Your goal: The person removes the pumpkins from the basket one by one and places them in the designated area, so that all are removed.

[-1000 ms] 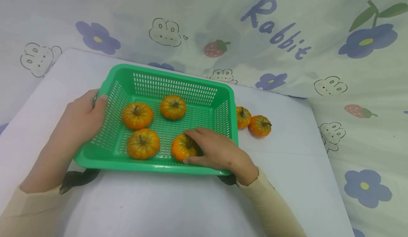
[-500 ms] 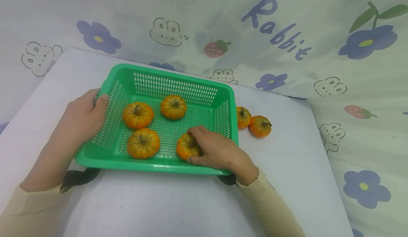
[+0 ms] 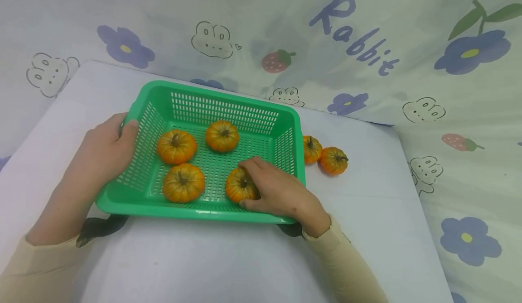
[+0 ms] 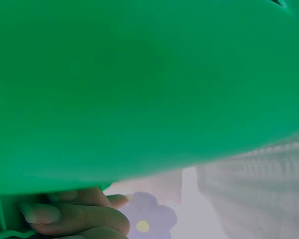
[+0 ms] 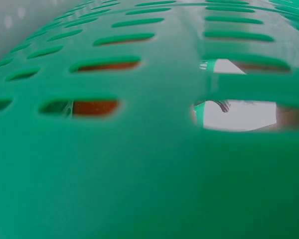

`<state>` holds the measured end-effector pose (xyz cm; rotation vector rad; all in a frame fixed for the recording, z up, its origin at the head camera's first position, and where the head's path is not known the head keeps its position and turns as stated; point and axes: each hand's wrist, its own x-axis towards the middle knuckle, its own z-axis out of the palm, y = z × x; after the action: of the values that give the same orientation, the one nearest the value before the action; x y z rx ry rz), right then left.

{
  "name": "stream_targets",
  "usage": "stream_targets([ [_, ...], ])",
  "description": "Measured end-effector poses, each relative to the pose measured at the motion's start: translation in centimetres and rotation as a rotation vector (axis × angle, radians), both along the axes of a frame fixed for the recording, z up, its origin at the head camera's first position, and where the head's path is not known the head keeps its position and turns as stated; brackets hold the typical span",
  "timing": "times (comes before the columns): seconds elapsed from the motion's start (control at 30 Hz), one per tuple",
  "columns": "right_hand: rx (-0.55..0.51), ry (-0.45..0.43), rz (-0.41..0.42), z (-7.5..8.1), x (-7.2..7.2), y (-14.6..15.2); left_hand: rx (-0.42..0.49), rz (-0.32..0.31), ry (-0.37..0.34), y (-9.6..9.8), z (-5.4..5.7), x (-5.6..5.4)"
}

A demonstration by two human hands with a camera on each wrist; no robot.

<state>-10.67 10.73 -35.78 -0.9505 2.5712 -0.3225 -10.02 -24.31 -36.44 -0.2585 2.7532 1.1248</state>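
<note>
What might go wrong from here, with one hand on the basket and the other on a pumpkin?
If the left hand tips the green slotted basket by its left side, the three unheld pumpkins inside could roll.

The right hand reaches in over the near right corner; lifting its pumpkin might bump the rim.

Two outside pumpkins sit close to the basket's right side; a rightward shove might push them.

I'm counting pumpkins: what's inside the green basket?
Inside the green basket are three uncovered pumpkins and a fourth pumpkin held by the right hand, which hides part of it. Anything else beneath that hand can't be seen.
</note>
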Motion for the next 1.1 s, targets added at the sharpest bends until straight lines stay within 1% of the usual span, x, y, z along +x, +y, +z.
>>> stream_targets([
  [0.4,-0.021,0.048,-0.009,0.05,0.12,0.05,0.007,0.005,-0.003,0.08,0.12,0.09],
  [0.9,-0.055,0.076,0.003,0.12,0.32,0.16,0.009,-0.003,0.008,0.06,0.00,0.03],
  [1.1,-0.077,0.073,-0.008,0.05,0.33,0.15,0.006,-0.004,0.009,0.00,0.07,-0.03],
])
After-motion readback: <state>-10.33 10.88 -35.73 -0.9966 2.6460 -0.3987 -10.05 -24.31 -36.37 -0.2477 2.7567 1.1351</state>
